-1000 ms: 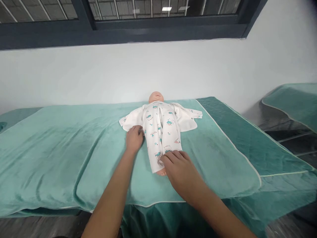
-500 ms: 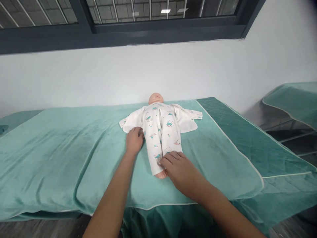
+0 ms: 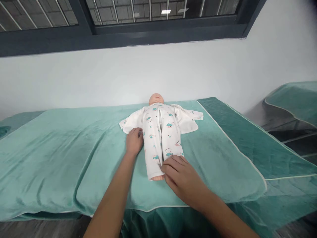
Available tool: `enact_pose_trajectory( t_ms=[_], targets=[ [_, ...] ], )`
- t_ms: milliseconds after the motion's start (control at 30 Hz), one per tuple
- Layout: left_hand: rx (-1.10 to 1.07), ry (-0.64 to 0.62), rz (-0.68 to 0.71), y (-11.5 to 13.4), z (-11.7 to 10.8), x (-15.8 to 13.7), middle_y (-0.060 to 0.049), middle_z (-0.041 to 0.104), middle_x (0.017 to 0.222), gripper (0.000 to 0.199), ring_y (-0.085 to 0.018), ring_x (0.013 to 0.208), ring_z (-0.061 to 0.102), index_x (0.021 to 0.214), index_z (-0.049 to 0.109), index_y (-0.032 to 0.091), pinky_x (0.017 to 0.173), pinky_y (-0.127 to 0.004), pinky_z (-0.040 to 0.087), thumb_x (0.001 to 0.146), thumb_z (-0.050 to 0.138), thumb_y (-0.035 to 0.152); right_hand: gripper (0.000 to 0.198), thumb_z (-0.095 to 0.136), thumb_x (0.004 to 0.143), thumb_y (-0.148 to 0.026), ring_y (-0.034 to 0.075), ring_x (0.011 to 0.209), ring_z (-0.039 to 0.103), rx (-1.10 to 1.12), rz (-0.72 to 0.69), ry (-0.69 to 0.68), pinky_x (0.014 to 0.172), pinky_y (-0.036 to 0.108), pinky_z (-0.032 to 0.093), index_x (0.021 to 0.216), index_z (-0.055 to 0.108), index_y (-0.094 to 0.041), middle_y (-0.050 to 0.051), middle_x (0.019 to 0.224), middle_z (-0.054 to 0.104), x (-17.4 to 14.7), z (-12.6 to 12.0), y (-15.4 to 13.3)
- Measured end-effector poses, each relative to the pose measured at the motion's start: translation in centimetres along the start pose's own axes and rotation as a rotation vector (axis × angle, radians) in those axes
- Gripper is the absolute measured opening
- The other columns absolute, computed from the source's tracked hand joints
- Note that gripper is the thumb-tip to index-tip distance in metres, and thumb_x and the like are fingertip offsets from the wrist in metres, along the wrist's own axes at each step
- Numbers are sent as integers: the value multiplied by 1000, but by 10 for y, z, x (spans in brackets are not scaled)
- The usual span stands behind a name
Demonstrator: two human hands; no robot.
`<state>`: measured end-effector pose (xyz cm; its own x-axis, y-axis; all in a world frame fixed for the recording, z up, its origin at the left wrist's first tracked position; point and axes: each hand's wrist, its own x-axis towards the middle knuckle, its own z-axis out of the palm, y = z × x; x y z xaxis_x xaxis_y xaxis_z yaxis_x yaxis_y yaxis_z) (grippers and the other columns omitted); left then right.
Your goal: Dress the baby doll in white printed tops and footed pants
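Peach-coloured doll (image 3: 156,98) laid at far edge of pale-green plush blanket (image 3: 215,162). White cartoon-printed cloth trousers (image 3: 152,145) touched by bent right hand (image 3: 182,177); curled left hand (image 3: 134,142) placed alongside. Pinching undeterminable for both.

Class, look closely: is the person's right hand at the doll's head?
No, the right hand is at the lower end of the patterned trousers, away from the head.

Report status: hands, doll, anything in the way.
Left hand beside trousers. Right hand low on one trouser leg, hiding that foot. Doll face up on green blanket.

No readable lettering or numbers.
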<state>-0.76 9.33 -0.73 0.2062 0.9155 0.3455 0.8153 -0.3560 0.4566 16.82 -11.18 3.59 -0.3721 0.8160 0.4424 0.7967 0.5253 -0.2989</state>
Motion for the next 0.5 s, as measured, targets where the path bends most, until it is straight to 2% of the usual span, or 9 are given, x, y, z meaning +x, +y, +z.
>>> enact_pose_trajectory(
  t_ms=[167,267,400,500],
  targets=[
    [-7,17,-8,0,1,0,-5,68,120,30,-27,113,58,109,66,23,97,-39,42,86,46,21,13,51,91,-10,20,92,53,12,-18,-56,86,39,40,93,59,-20,3,95,63,-5,-10,-6],
    [-20,18,-10,0,2,0,-5,68,120,30,-27,113,58,109,66,24,97,-40,43,87,46,23,8,52,93,-16,20,89,55,102,-4,-30,85,39,42,91,59,-20,3,91,63,-5,-16,-3],
    [-90,49,-36,-3,4,-1,-6,68,120,31,-26,113,59,111,65,23,97,-40,45,88,45,24,12,51,96,-21,17,82,57,279,21,116,78,35,46,86,58,-21,3,85,63,3,-27,13],
    [-253,139,-94,-3,4,2,-7,68,120,32,-23,114,59,113,64,21,99,-37,46,89,44,25,12,49,96,-23,19,94,61,349,100,276,83,36,50,92,61,-22,6,96,66,24,-29,42]
  ],
)
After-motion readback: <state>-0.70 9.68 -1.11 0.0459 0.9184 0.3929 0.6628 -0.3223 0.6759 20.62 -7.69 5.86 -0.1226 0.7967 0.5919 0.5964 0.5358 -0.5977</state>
